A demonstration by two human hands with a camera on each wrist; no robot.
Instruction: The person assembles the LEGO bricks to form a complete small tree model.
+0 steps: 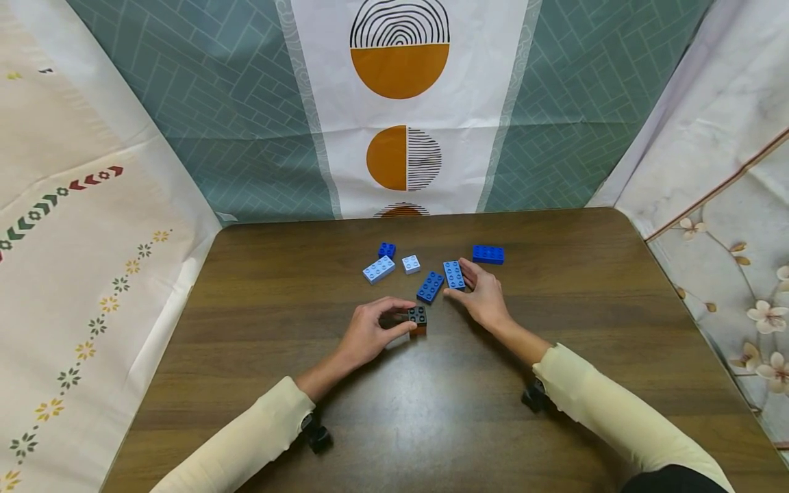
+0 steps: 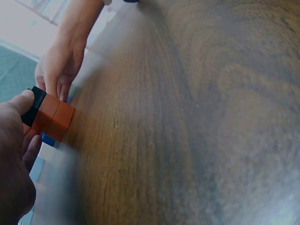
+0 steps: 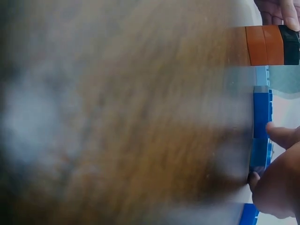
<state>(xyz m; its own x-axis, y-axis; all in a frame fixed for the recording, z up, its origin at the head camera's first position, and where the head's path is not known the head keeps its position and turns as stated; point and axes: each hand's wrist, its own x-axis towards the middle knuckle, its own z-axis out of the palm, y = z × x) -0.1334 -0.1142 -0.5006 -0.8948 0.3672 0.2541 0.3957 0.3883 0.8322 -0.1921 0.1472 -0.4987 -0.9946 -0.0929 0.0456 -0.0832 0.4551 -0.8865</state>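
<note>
My left hand (image 1: 368,333) pinches a small stack between thumb and fingers: a black 2x2 brick (image 1: 417,314) over orange ones. In the left wrist view two orange layers (image 2: 54,117) show beneath the black piece, beside the left hand (image 2: 14,154). My right hand (image 1: 485,296) grips a medium-blue 2x4 brick (image 1: 453,275) at its two ends, with the thumb at the near end. A darker blue 2x4 brick (image 1: 430,287) lies between the hands. From the right wrist view, the right hand (image 3: 281,183) has the medium-blue brick (image 3: 259,152) between its digits.
Behind the hands on the wooden table (image 1: 407,411) lie a light-blue 2x4 brick (image 1: 379,269), a small dark-blue brick (image 1: 387,250), a pale 2x2 brick (image 1: 411,264) and, at the right, a dark-blue 2x4 brick (image 1: 488,255). Patterned cloths hang around the table.
</note>
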